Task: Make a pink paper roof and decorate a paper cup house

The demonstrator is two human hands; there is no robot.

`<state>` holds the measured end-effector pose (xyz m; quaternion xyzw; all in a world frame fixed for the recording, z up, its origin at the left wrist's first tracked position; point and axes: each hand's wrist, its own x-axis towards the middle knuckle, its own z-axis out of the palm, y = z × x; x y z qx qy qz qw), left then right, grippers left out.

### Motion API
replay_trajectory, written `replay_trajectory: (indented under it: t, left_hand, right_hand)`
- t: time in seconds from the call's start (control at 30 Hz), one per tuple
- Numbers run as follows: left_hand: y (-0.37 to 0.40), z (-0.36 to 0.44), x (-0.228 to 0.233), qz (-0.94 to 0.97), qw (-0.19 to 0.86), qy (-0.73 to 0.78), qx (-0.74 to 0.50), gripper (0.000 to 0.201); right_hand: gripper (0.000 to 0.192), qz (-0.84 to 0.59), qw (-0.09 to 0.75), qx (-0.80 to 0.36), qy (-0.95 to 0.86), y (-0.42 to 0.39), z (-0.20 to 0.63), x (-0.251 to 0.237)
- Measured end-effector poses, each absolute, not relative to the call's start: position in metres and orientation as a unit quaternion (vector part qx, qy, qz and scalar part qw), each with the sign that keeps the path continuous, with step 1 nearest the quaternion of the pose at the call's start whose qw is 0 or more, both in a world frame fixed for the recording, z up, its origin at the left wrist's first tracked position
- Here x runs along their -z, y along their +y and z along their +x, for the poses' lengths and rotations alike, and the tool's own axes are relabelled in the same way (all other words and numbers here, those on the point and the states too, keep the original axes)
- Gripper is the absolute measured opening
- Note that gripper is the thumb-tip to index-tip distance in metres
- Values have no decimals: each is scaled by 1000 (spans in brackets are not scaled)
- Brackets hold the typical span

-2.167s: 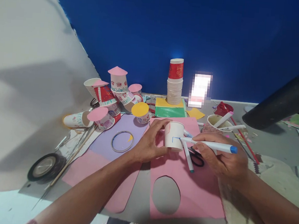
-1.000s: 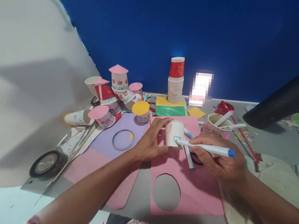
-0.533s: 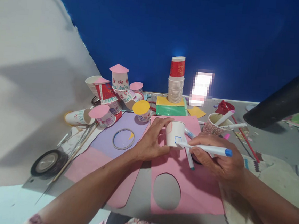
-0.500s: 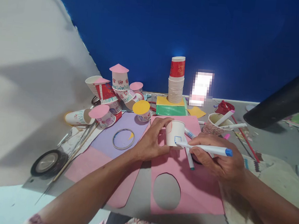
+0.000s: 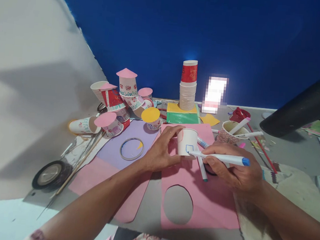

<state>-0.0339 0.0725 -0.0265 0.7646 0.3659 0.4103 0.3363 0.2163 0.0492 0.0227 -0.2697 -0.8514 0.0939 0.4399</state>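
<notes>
A white paper cup point(image 5: 186, 139) is held slightly tilted by my left hand point(image 5: 163, 150), thumb low and fingers around its far side. On its wall are a blue square outline and a faint red shape. My right hand point(image 5: 235, 169) pinches a white felt-tip marker point(image 5: 224, 159) with a blue end, its tip touching the cup at the square's lower edge. Just behind lies another marker point(image 5: 202, 169) with a green end. Both hands are above a pink paper sheet point(image 5: 211, 206) with a round hole cut in it.
Decorated cups with paper tops point(image 5: 128, 85) crowd the left. A stack of paper cups point(image 5: 187, 96) stands at the back. Right of my hands are a marker-holding cup point(image 5: 227, 133) and a black bottle point(image 5: 295, 107). Black tape point(image 5: 49, 174) lies left, and a metal ring point(image 5: 121, 154) rests on purple paper.
The marker tip has shifted slightly right along the bottom of the square, and its lower blue line looks more complete. My left hand keeps its hold on the cup.
</notes>
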Motion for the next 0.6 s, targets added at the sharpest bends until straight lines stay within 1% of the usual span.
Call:
replay_trajectory:
  t: [0.17,0.6]
  left_hand:
    - [73,-34,25,755,343,379,-410,81]
    - [71,-35,25,731,380,382,-419,82]
  right_hand:
    - [13,-290,440,-113,-843,49,219,-26]
    - [15,-322,473,-51,-819,50,221,-25]
